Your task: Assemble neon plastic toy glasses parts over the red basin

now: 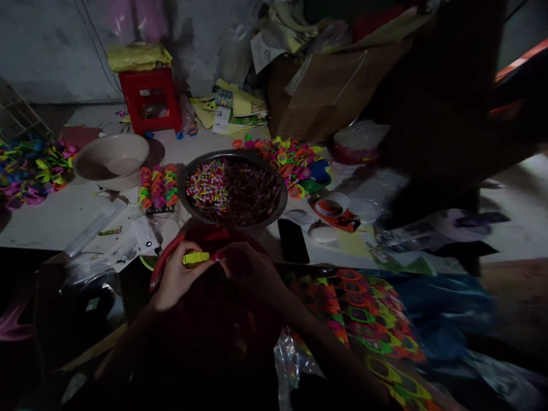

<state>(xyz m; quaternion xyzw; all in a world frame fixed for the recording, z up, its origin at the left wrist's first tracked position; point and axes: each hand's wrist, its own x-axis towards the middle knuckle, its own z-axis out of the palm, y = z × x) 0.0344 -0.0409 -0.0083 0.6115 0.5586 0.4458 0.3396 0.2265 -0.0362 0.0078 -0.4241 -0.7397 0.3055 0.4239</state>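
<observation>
Item: small yellow plastic piece (196,258), pinched at both ends between left hand (177,277) and right hand (248,268), fingers closed on it, above a red basin (165,260). Just beyond: metal bowl (233,191) of multicoloured beads, black phone (293,241), beige bowl (112,161), stacked neon rings (158,187).

Metal bowl (233,191) sat centre on floor, beads inside. Basin (112,160) lay left of it, stool (149,100) farther behind. Phone (293,240) lay near-right of bowl. Cardboard box (334,91) stood far right. Hands (180,274) (248,268) met near bowl, small piece (196,258) between them.
</observation>
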